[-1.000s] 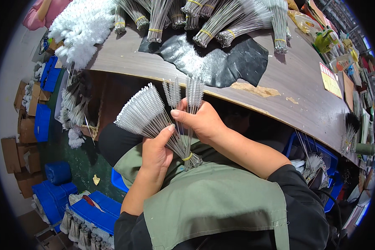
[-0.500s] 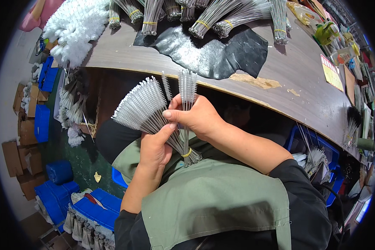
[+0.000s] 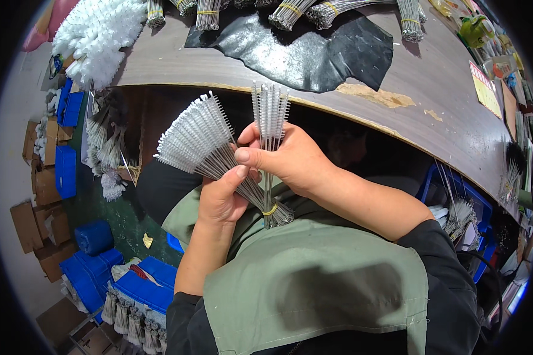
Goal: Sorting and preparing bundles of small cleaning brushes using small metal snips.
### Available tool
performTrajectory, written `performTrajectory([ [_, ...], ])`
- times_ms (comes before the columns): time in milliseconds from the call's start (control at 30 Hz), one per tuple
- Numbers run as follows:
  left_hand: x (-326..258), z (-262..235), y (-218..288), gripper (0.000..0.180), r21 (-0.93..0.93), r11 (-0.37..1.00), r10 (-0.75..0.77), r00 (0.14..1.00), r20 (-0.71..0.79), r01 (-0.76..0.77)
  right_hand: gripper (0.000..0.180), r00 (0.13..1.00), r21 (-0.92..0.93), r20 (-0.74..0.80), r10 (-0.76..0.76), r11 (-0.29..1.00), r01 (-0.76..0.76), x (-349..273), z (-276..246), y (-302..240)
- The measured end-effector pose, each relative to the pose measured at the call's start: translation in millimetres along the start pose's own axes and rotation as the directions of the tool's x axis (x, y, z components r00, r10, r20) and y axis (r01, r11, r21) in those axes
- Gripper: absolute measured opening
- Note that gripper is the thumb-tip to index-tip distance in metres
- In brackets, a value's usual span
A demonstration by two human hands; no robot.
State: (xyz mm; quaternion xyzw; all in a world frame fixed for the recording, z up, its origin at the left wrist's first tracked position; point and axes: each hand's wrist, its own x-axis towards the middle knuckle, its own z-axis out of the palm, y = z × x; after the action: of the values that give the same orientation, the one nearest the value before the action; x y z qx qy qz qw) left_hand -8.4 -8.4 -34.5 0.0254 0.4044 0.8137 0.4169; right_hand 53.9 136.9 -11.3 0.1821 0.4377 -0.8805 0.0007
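Observation:
A bundle of small wire brushes (image 3: 196,137) with white bristle heads is held above my lap, fanned out to the left. My left hand (image 3: 222,198) is closed round the wire stems of the larger fan, thumb on top. A smaller group of brushes (image 3: 270,115) stands upright, apart from the fan, with my right hand (image 3: 281,155) closed on its stems. Both groups meet at the lower end, where a yellow band (image 3: 269,210) ties the wire ends together over the green apron (image 3: 314,278). The fingers behind the stems are partly hidden.
Ahead stands a worn table (image 3: 160,68) with a black sheet (image 3: 305,53) and several banded wire bundles (image 3: 291,15). White brushes (image 3: 98,38) are heaped at its left end. Blue bins (image 3: 151,284) and cardboard boxes (image 3: 44,177) stand at left, another blue bin (image 3: 485,219) at right.
The single brush that stood between the fan and the upright group has joined the upright group. My right hand has shifted slightly right, and the view has tilted down a little.

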Motion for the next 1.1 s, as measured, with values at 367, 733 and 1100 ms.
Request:
performTrajectory([
  [367, -1.2, 5.8, 1.0, 0.023, -0.016, 1.000, 0.012, 0.997, -0.080, -0.013, 0.046, 0.924, -0.317, -0.043, -0.381, 0.882, 0.348, -43.0, -28.8, -32.2],
  [733, -0.6, -4.3, 1.0, 0.038, -0.007, 1.000, -0.020, 0.992, 0.122, 0.021, 0.042, 0.927, -0.196, 0.212, 0.309, 0.943, -0.270, -43.3, -7.4, -49.7],
  [1100, 0.2, -3.8, 1.5, 0.038, 0.001, 1.000, 0.010, 0.989, 0.151, -0.010, 0.042, 0.911, -0.316, 0.168, 0.378, 0.896, -0.313, -39.3, -5.2, -56.3],
])
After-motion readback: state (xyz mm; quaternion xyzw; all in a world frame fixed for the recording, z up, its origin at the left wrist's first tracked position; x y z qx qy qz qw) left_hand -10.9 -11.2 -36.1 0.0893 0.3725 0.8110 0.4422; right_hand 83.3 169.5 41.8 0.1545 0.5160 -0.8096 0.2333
